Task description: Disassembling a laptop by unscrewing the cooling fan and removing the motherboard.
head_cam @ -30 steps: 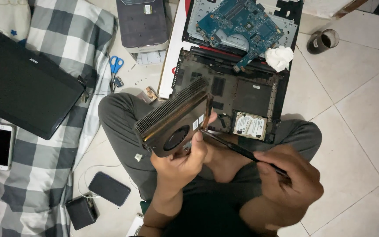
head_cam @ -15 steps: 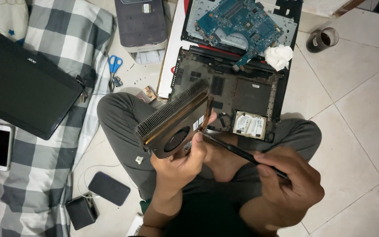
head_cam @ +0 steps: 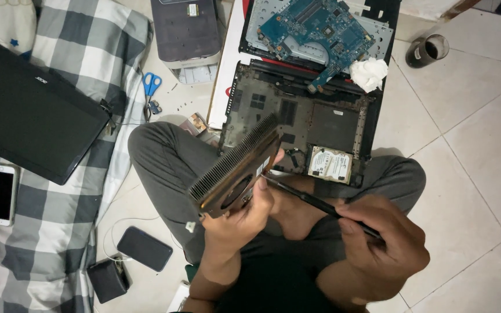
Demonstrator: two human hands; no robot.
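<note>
Left hand (head_cam: 244, 217) clamped on finned heatsink (head_cam: 236, 168), right hand (head_cam: 381, 249) gripping thin screwdriver (head_cam: 314, 203); hard drive (head_cam: 330, 164) in open laptop shell (head_cam: 297, 116)

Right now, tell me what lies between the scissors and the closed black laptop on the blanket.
In the head view, only a strip of checked blanket and bare floor separates the blue-handled scissors from the black laptop; nothing else sits there.

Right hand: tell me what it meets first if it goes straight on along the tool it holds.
The right hand and its thin dark tool point up-left at the finned heatsink-fan unit in the left hand; the tip looks nearly there.
</note>
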